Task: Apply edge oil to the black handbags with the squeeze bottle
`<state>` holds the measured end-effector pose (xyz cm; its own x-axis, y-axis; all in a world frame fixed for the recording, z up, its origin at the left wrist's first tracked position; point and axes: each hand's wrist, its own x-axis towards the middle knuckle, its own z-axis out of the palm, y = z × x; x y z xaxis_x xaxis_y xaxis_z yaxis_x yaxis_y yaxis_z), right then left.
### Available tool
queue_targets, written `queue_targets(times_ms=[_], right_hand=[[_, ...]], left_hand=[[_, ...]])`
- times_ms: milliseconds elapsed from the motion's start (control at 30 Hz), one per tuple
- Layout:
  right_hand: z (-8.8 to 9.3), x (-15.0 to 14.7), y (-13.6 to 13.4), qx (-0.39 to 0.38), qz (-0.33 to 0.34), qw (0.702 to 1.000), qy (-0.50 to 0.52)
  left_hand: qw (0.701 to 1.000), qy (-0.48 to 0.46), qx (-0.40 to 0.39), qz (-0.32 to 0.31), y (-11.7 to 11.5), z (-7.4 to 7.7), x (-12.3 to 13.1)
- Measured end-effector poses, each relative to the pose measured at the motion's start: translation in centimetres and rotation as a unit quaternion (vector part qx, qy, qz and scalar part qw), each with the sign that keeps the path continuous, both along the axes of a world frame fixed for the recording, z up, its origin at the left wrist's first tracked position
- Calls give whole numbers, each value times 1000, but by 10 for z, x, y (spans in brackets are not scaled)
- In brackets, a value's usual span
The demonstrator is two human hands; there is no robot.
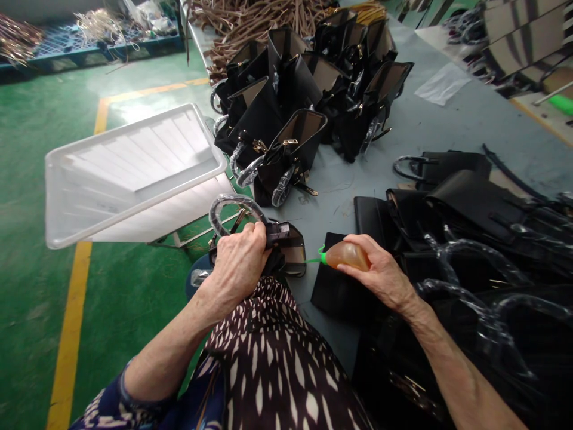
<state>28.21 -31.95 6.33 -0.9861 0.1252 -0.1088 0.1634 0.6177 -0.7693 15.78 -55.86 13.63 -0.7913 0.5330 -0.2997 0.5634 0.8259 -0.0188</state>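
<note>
My left hand (242,258) is closed on a small black handbag (293,254) at the near edge of the table. The bag lies tilted, its beige lining showing on the right, and a plastic-wrapped handle (233,203) arches up above my fingers. In my right hand (380,275) is a squeeze bottle (351,257) of amber liquid, lying sideways. Its green nozzle points left, with the thin tip close to the bag's edge; whether they touch is unclear. A flat black piece (333,292) lies beneath the bottle.
Several upright black bags (295,83) crowd the grey table (335,173) further back. More black bags (465,197) with wrapped handles pile up at right. A white plastic tray (134,173) stands at left. Brown straps (255,18) lie at the far edge.
</note>
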Motion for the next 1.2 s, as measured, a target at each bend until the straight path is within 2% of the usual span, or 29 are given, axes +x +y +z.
queue_targets(times_ms=[233, 467, 867, 1200], right_hand=[[-4, 5, 1, -11, -27, 999, -15], [-8, 8, 1, -25, -71, 997, -17], [-1, 0, -3, -9, -74, 997, 2], [-5, -10, -1, -11, -54, 998, 15]], left_hand=[[998, -40, 3, 54, 1, 7, 4], [996, -59, 11, 72, -4, 4, 10], [997, -64, 17, 50, -8, 1, 17], [997, -64, 6, 48, -7, 1, 20]])
